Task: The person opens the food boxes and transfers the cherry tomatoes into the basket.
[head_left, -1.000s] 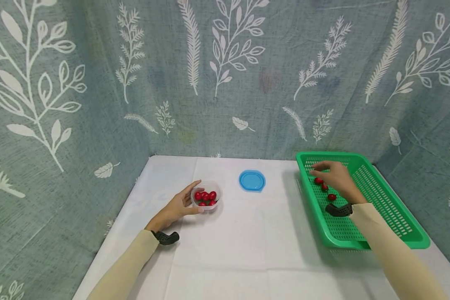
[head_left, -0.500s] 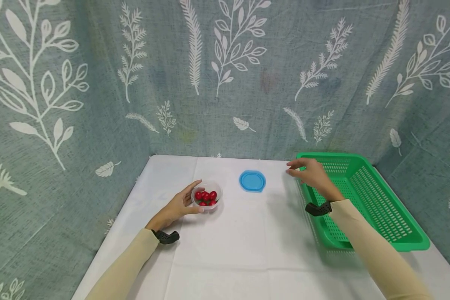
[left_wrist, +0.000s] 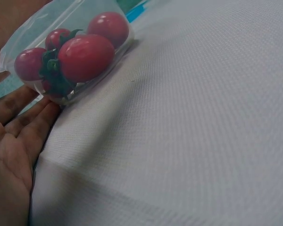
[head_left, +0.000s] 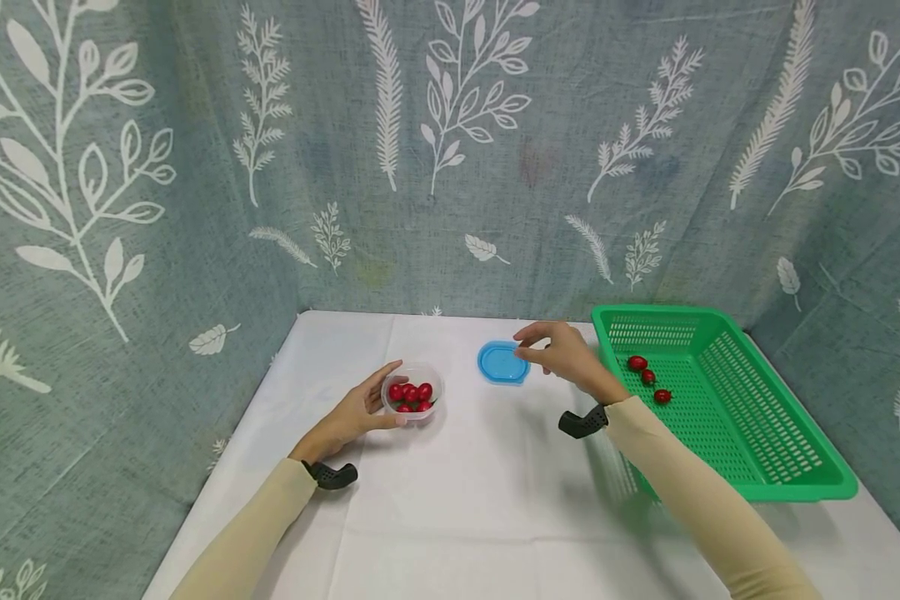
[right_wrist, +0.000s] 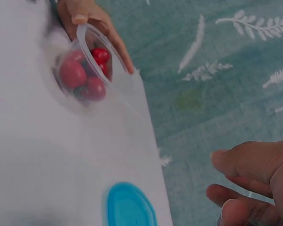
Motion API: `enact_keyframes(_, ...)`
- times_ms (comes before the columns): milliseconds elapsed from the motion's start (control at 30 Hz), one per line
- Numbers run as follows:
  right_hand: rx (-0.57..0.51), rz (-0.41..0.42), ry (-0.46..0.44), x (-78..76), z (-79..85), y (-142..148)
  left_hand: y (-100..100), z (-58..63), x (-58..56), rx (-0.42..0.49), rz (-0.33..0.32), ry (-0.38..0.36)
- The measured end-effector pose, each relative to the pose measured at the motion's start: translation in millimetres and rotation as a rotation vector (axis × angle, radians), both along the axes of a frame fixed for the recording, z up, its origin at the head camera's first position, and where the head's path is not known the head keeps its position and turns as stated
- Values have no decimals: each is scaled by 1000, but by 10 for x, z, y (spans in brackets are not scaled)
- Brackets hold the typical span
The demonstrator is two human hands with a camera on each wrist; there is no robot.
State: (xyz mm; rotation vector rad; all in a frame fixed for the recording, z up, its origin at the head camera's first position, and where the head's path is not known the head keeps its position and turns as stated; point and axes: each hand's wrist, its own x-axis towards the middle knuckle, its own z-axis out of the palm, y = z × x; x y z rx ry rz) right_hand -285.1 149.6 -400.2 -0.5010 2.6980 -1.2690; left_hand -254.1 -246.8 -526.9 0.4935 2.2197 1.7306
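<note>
Your right hand [head_left: 562, 352] has come from the green basket [head_left: 712, 425] to the blue lid [head_left: 503, 363].
Filling looks unfinished: three tomatoes [head_left: 662, 397] lie in the basket, right of the lid; at least five sit in the clear tub [head_left: 424, 372], left of the lid, which your left hand [head_left: 356, 423] clasps. Your right thumb and fingers are apart, nothing seen between them.

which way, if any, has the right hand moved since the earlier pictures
Yes: in the head view, the right hand has moved to the person's left, from above the green basket to beside the blue lid.
</note>
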Motion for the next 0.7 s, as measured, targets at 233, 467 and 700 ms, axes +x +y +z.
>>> enact_keyframes(233,-8,36,-28,51,-32,-250,1,-18,-6,-4,2,7)
enact_keyframes(467,-21,68,-29,89,-80,-433,-3,-31,-14,-14,9,0)
enact_keyframes(700,-12,112,-35,110,-191,-606,17,-19,-16,-18,18,3)
